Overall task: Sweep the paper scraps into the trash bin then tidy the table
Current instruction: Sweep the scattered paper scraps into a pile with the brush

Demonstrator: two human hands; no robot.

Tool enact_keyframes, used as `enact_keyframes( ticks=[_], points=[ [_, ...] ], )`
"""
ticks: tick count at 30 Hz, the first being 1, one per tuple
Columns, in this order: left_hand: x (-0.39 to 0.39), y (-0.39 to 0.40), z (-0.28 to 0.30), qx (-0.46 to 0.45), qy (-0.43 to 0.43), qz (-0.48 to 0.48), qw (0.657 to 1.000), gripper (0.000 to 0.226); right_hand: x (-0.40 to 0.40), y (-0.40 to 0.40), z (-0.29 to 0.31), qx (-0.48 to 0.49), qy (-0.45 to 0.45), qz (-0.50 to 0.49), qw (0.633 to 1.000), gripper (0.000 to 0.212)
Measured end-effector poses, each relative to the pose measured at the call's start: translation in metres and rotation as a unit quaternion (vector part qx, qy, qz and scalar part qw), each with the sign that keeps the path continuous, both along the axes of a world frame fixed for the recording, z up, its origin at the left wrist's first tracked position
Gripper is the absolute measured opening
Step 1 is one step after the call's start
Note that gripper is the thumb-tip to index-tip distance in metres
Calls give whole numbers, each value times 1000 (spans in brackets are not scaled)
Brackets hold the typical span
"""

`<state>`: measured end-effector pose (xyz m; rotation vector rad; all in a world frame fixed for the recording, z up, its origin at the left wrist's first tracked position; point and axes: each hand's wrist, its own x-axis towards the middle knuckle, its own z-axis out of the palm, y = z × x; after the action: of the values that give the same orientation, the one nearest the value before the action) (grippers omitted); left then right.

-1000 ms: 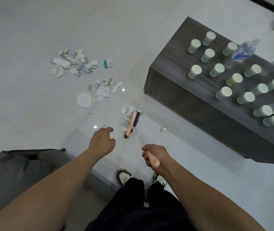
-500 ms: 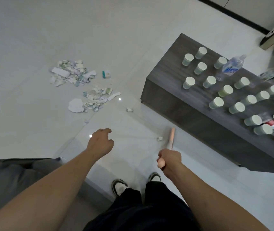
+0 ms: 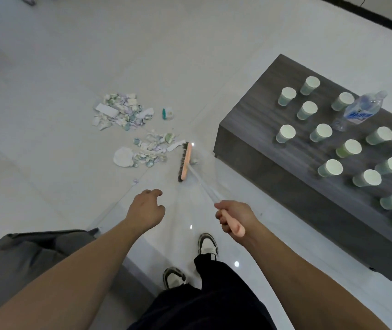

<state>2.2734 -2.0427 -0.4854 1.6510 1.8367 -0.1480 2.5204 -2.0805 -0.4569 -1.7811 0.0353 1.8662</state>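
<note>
The broom (image 3: 185, 161) is gripped by the right hand (image 3: 234, 216), its head set beside the scraps (image 3: 152, 150); the left hand (image 3: 147, 209) is held loosely curled, empty.

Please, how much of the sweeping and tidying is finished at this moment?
Done: scraps gathered into two heaps, far and near. In hand: right hand grips the broom beside the near heap; left hand holds nothing. Left: binning (no bin visible), table with paper cups and bottle.
</note>
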Motion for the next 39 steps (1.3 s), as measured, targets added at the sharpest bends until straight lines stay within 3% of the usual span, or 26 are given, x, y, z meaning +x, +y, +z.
enact_keyframes(
  ticks=[5, 8, 10, 21, 27, 31, 36, 39],
  points=[
    [9, 28, 20, 32, -17, 35, 999, 53, -27, 44, 9, -5, -70, 27, 997, 16],
    [2, 38, 26, 34, -11, 54, 998, 53, -33, 54, 1, 0, -103, 47, 994, 7],
    [-8, 46, 25, 28, -2, 65, 998, 53, -37, 64, -6, 0, -112, 36, 993, 11],
    [-95, 129, -12, -37, -10, 142, 989, 53, -103, 213, -23, -7, 55, 40, 998, 12],
    [-141, 204, -12, -26, -17, 195, 980, 54, -165, 306, 21, 19, -28, 200, 979, 6],
    [-157, 235, -7, 6, -34, 242, 970, 50, -192, 343, 41, 25, -35, 288, 957, 7],
    [-164, 230, -4, 1, -32, 321, 946, 49, -216, 363, 35, -15, 5, 439, 898, 19],
    [-161, 211, -3, 0, -22, 394, 919, 48, -228, 364, 20, -45, 32, 524, 850, 14]
  ],
)
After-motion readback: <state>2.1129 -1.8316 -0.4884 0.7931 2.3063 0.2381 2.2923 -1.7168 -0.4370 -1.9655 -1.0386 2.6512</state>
